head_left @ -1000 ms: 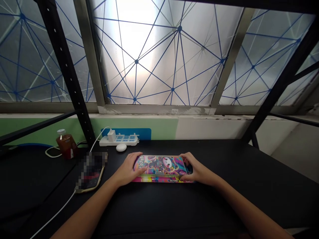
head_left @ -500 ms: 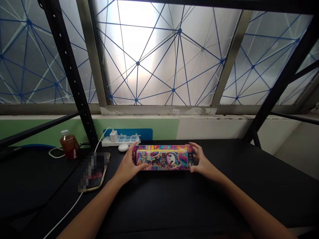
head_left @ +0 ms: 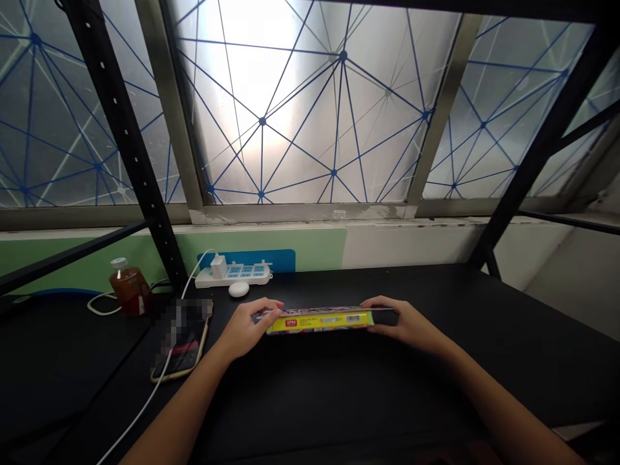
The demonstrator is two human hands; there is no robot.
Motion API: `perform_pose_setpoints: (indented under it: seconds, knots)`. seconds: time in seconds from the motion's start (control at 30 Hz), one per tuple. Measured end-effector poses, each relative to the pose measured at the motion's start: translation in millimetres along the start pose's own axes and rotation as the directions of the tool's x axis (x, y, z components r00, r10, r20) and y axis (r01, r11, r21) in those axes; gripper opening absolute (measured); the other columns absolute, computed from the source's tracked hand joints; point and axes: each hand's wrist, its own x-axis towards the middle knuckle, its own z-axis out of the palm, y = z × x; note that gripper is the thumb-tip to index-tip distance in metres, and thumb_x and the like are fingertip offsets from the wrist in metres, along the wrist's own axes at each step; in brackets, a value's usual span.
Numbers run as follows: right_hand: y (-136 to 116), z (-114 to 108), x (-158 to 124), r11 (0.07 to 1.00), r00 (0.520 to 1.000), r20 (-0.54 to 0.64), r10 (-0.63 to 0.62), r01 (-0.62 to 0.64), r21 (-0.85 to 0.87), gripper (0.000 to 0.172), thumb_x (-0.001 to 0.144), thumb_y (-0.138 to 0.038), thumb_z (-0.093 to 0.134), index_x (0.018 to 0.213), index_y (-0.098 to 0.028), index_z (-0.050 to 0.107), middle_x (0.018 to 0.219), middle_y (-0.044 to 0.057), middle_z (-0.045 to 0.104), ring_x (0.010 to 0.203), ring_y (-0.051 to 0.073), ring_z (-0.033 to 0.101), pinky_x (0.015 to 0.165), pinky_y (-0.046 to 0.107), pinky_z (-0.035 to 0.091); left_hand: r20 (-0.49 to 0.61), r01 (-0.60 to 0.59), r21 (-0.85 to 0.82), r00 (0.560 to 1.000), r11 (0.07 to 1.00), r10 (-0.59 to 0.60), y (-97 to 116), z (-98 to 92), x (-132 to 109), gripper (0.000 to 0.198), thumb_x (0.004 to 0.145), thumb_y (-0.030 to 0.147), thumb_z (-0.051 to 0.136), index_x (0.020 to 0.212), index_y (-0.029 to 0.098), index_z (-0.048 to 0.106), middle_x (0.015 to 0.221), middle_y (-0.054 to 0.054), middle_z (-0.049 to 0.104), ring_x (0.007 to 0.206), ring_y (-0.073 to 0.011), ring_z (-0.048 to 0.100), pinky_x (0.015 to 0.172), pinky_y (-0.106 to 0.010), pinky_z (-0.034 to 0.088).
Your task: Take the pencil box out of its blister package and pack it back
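the left grip (head_left: 246, 330) and right grip (head_left: 404, 324) are each partly closed on one end of a slim printed box (head_left: 320, 321), its yellow barcode side toward the viewer, at the middle of the black counter (head_left: 339, 400).

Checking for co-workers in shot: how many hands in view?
2: the left hand holds the left end of the printed box, and the right hand holds its right end. No others show.
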Motion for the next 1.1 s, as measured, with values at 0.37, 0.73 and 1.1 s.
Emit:
perform_pose_setpoints:
  seconds: [0.37, 0.73, 1.1]
  knots:
    - [-6.0, 16.7, -18.8, 0.971, 0.999, 0.046, 0.016, -0.004, -0.24, 0.066, 0.094, -0.068, 0.058, 0.145, -0.026, 0.059, 0.157, 0.014, 0.051, 0.145, 0.037, 0.047, 0.121, 0.06, 0.03, 0.264, 0.038, 0.092, 0.963, 0.995, -0.061, 0.4, 1.7, -5.8, 0.081, 0.079, 0.056, 0.081, 0.149, 0.03, 0.053, 0.17, -0.011, 0.031, 0.159, -0.0399, 0.014, 0.124, -0.06, 0.025]
    - [-98.9, 88.1, 12.5, 0.922, 0.945, 0.287, -0.159, 0.246, -0.298, 0.079, 0.09, -0.076, 0.057, 0.158, -0.04, 0.04, 0.167, 0.001, 0.035, 0.156, 0.033, 0.027, 0.127, 0.056, 0.015, 0.205, 0.05, 0.184, 0.975, 0.982, -0.089, -0.4, 6.1, -5.4, 0.104, 0.071, 0.05, 0.086, 0.159, 0.025, 0.037, 0.161, -0.015, 0.042, 0.15, -0.0398, 0.035, 0.121, -0.058, 0.03]
    - [-39.6, 39.1, -15.3, 0.888, 0.996, 0.094, 0.01, 0.035, -0.459, 0.058, 0.104, -0.06, 0.044, 0.154, -0.031, 0.051, 0.163, 0.011, 0.043, 0.152, 0.039, 0.035, 0.121, 0.066, 0.024, 0.2, 0.05, 0.312, 0.973, 0.949, -0.117, 4.1, 5.5, 0.7, 0.067, 0.09, 0.048, 0.076, 0.149, 0.026, 0.052, 0.165, -0.012, 0.038, 0.152, -0.0404, 0.03, 0.12, -0.066, 0.028]
